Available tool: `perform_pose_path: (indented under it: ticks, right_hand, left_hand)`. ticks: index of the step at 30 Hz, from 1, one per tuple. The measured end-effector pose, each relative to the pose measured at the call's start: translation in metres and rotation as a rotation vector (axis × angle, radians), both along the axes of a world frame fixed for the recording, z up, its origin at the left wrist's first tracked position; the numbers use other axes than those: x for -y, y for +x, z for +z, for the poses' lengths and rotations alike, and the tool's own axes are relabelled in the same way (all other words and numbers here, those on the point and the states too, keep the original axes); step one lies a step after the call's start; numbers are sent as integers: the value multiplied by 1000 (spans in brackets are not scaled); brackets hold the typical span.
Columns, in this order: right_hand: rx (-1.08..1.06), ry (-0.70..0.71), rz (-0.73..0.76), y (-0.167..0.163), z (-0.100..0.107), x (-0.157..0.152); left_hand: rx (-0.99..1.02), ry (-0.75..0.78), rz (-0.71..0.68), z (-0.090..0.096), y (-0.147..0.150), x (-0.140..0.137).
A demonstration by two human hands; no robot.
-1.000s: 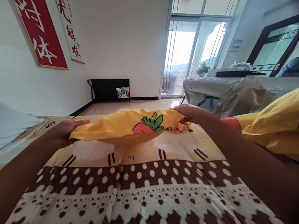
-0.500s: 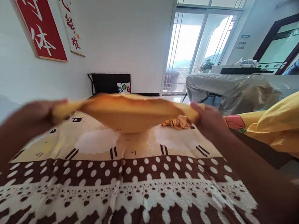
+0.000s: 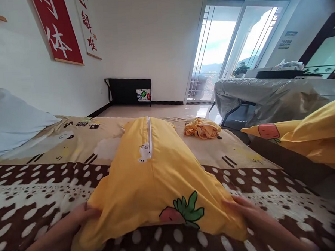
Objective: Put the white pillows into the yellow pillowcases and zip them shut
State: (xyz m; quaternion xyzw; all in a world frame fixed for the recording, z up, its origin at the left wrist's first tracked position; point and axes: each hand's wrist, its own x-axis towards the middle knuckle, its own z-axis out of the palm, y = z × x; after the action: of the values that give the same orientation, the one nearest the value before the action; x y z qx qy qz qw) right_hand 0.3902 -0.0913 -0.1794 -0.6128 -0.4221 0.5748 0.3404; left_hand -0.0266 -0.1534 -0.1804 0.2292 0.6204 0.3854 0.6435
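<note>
A yellow pillow point(image 3: 136, 179) lies lengthwise on the patterned blanket, its cover printed with a radish and a small white animal. A white zipper runs along the far part of the cover. At the pillow's near left edge is my left hand point(image 3: 86, 213), thumb on top and the other fingers hidden beneath the fabric. My right hand point(image 3: 240, 207) pinches the near right edge. Between the hands the near edge hangs slightly off the blanket. Past the pillow on the right, a crumpled orange-yellow cloth point(image 3: 203, 128) rests on the blanket.
The brown and cream blanket point(image 3: 257, 180) covers the bed. A white cloth-covered shape point(image 3: 12, 120) is at the left. More yellow fabric point(image 3: 311, 133) lies at the right, with a plastic-covered table point(image 3: 246, 87) behind it. A black folded panel point(image 3: 123, 91) leans against the far wall.
Both hands have come down and toward me with the pillow. Earlier it was held up, stretched between them and blurred; now it lies flat on the blanket.
</note>
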Motion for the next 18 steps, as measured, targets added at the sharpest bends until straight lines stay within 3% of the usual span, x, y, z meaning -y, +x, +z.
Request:
perform_pose_path:
  ticks: [4,7,11,14,18]
  right_hand:
    - [-121,131,-64,-41,14,-15]
    - [-221,217,-63,-47,5,-21]
    - [-226,59,-60,-11,-31,-24]
    - [-166,-6,106,24,-55,-33]
    - [110,-50,123,42,-45,-78]
  left_hand:
    - [-89,141,76,18,31,-40]
    - [-233,222,152,19,35,-48]
    - [-117,119,215,5,13,-27]
    - [-15,107,104,-6,-8,-16]
    - [23,92,-53,1,-27,-46]
